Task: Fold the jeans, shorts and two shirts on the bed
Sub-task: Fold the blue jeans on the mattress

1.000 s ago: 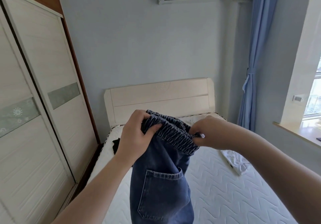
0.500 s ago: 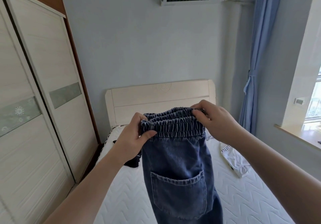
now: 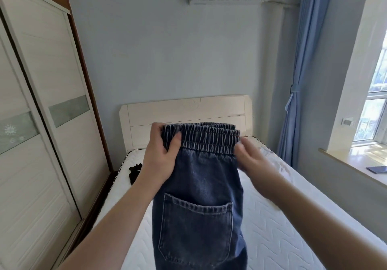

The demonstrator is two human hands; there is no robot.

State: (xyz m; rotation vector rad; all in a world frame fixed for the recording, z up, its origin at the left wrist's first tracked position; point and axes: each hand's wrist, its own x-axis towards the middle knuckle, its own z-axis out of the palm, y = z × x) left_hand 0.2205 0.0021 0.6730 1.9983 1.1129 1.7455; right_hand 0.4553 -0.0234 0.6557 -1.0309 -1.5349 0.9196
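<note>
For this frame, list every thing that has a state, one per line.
Dark blue denim jeans: held up above the bed, unfolded, back pocket facing the camera.
Left hand: grips the elastic waistband.
Right hand: blurred, at the waistband's other end; grip unclear.
Black garment: crumpled on the white mattress.
Blue curtain: tied back.
Cream wardrobe doors: closed.

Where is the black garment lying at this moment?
In the head view the black garment lies on the left side of the mattress, near the wardrobe, partly hidden behind the left hand.
</note>
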